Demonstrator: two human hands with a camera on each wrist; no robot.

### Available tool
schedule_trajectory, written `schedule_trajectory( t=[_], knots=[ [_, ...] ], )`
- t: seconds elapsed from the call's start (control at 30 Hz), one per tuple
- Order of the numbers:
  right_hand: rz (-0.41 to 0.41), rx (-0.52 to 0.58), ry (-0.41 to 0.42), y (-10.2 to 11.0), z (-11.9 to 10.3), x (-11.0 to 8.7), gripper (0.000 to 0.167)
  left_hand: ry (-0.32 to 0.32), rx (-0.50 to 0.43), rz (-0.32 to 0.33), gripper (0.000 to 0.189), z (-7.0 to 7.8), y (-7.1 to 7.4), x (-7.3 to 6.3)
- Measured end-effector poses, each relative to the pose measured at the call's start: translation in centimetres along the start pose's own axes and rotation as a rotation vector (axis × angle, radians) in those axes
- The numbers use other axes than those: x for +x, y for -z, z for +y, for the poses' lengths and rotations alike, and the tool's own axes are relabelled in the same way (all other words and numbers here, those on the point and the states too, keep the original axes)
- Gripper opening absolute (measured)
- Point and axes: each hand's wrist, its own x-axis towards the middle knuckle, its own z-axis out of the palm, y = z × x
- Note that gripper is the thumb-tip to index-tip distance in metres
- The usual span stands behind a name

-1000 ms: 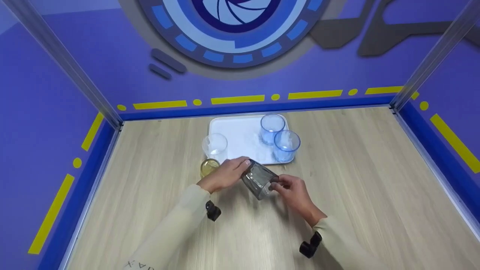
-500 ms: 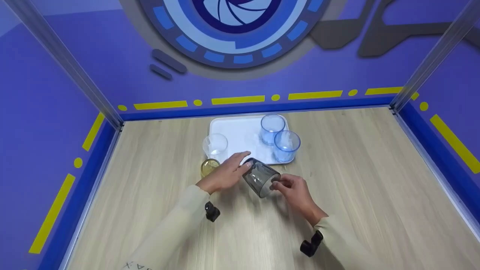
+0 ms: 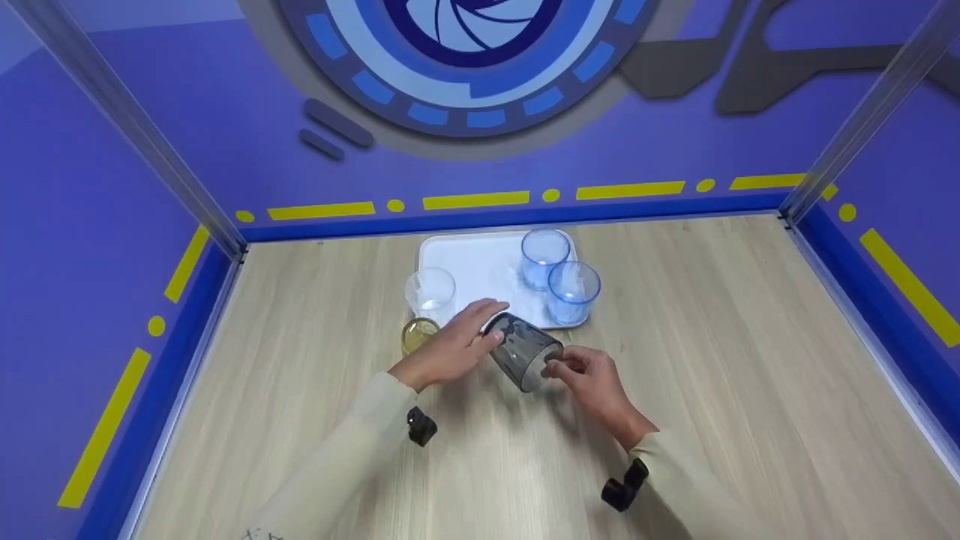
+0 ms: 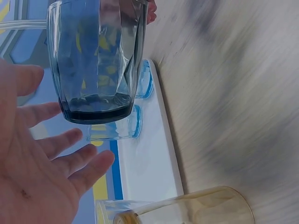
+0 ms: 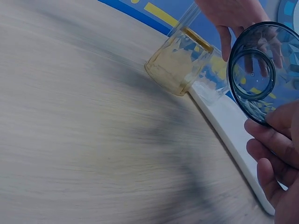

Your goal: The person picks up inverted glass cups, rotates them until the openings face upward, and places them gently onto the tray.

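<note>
A dark grey see-through tumbler (image 3: 521, 351) is held tilted above the table, its base to the upper left and its mouth to the lower right. My right hand (image 3: 596, 384) pinches its rim, thumb inside the mouth, as the right wrist view shows of the tumbler (image 5: 257, 70). Beside the base is my left hand (image 3: 450, 351), its fingers spread and straight in the left wrist view; whether the thumb touches the glass I cannot tell. An amber tumbler (image 3: 418, 335) stands mouth down on the table, just left of that hand and partly hidden by it.
Behind the hands lies a white tray (image 3: 480, 262) against the back wall. Two blue tumblers (image 3: 545, 259) (image 3: 574, 292) stand upright at its right side. A clear tumbler (image 3: 430, 292) occupies its front left corner. Purple walls enclose the table on three sides.
My left hand has loosened from the grey tumbler's base, its fingers straightening and shifting slightly up. The tumbler has turned a little in my right hand, which keeps its pinch on the rim.
</note>
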Motion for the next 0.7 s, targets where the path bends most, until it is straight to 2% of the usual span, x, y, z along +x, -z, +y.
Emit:
schedule_trajectory(
  t=[0.07,0.2,0.37,0.6,0.7],
  knots=[
    [0.002,-0.004,0.003,0.0,0.1,0.1,0.013,0.005,0.019,-0.001,0.052,0.1,0.0,-0.1],
    [0.015,0.001,-0.004,0.0,1.8,0.8,0.013,0.008,0.052,-0.005,0.052,0.4,0.1,-0.3],
    [0.029,0.017,-0.013,-0.1,3.3,1.5,0.013,0.005,0.055,-0.026,0.055,0.9,0.1,-0.5],
    [0.029,0.051,0.01,-0.1,3.3,1.5,0.013,-0.089,0.079,-0.01,0.073,1.0,0.0,-0.6],
    [0.029,0.046,0.014,-0.1,3.3,1.5,0.013,-0.098,0.089,-0.018,0.078,0.9,-0.1,-0.6]
  ],
)
